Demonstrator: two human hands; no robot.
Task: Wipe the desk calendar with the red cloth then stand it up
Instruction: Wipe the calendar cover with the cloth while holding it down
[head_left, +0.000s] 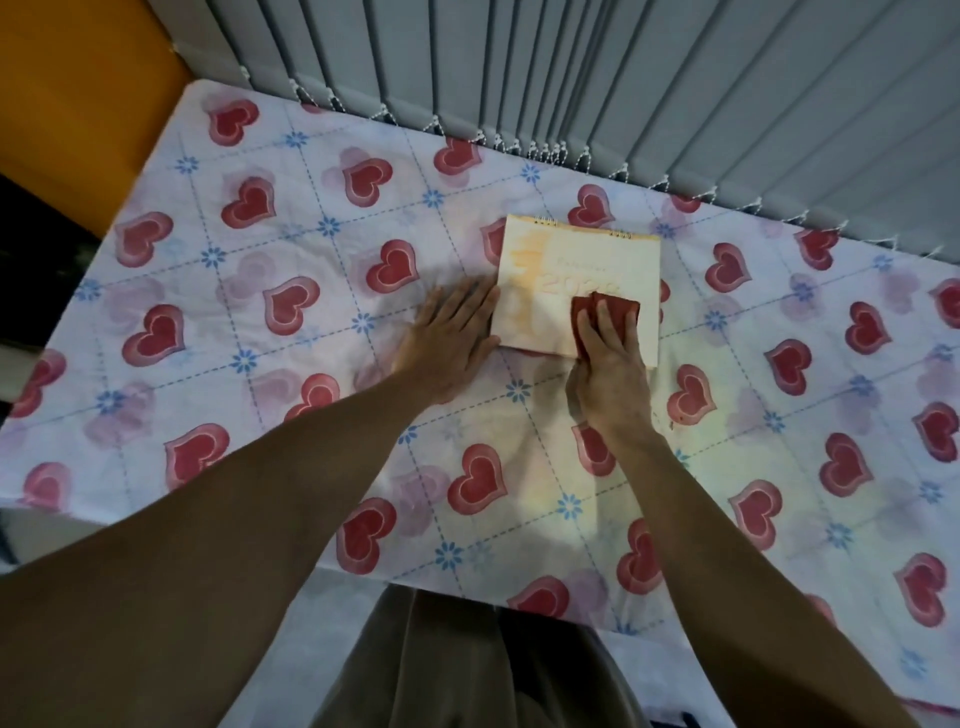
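The desk calendar (571, 265), pale cream with faint orange print and a wire spiral along its far edge, lies flat on the table. My right hand (608, 364) presses the folded red cloth (610, 306) onto the calendar's near right part; the palm hides most of the cloth. My left hand (452, 332) lies flat on the tablecloth with fingers together, its fingertips against the calendar's left edge.
The table wears a white tablecloth (291, 249) printed with red hearts and blue flowers. Grey vertical blinds (623, 78) hang right behind its far edge. An orange wall (78, 104) stands at the far left. My lap shows below the near edge.
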